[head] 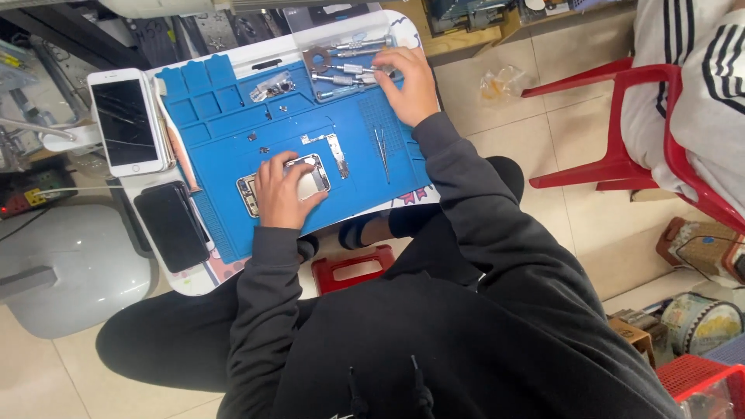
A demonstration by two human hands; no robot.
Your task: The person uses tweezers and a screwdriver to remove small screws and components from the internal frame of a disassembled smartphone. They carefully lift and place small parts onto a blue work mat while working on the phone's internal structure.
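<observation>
An opened phone body [314, 182] lies on a blue repair mat [233, 124], and my left hand [279, 190] rests on top of it, fingers bent over its middle. My right hand [407, 81] reaches to the mat's far right corner, fingers curled over a row of metal screwdrivers [345, 70] in a tray section. Whether it grips one I cannot tell. Tweezers [382, 154] and a small metal bracket [335, 151] lie on the mat between the hands.
A white phone [124, 120] and a dark phone [172, 225] lie left of the mat on the small white table [194, 275]. A red stool [353, 271] stands under it. Another person sits on a red chair [644, 124] at right.
</observation>
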